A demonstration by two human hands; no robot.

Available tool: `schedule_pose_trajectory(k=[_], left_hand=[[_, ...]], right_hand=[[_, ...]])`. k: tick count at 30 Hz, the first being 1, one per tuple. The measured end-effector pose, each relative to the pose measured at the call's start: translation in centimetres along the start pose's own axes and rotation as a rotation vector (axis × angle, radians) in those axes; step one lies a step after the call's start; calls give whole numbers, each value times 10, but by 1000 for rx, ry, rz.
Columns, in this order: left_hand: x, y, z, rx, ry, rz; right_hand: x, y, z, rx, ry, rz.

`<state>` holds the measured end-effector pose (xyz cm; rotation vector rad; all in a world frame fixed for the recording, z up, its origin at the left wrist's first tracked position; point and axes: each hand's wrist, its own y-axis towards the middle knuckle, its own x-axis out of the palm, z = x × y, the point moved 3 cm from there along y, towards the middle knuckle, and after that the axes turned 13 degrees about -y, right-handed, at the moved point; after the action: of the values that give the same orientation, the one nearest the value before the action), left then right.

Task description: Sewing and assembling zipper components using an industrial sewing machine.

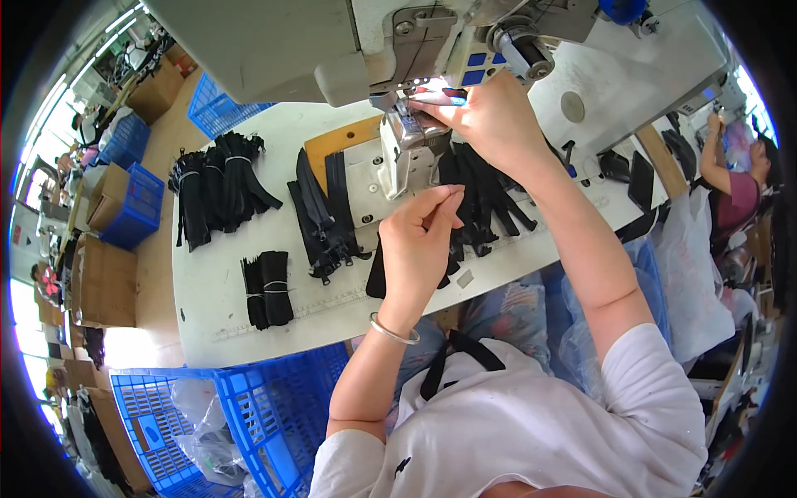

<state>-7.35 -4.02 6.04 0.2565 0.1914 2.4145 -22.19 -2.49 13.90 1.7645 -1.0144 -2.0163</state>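
Workshop floor, white table (207,282) mid-frame under a grey industrial sewing machine (332,50). Right hand (490,116), upper centre, fingers closed at the needle area; what they pinch, can't tell. Left hand (419,236) just below, thumb and forefinger pinched on a thin black strip, tip aimed upper right. Black zipper strips (481,195) lie between and under both hands, long axes roughly vertical in frame. Bundled black strips (217,187) upper left; blue plastic crates (249,415) lower left.

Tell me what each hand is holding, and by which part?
The left hand pinches something too thin to identify. The right hand is at the grey sewing machine's needle area; its hold cannot be told.
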Motion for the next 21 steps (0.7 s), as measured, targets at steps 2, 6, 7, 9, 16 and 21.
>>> schedule_pose_trajectory(k=[2,6,7,9,16,21], left_hand=[[-1,-1,-4,12,38,1],[0,-3,-6,34,102,-4],[1,-3,-5,35,105,-6],[3,-4,-5,36,119,-26],[-6,-24,-20,129,276,-62],[4,-35,2,34,84,-18]], right_hand=[[-1,-2,0,77,11,-37],[-10,-11,1,109,115,34],[-14,-14,1,96,132,90],[-19,-18,3,78,230,131],[-20,-70,0,254,457,-210],[-10,-105,2,216,417,-32]])
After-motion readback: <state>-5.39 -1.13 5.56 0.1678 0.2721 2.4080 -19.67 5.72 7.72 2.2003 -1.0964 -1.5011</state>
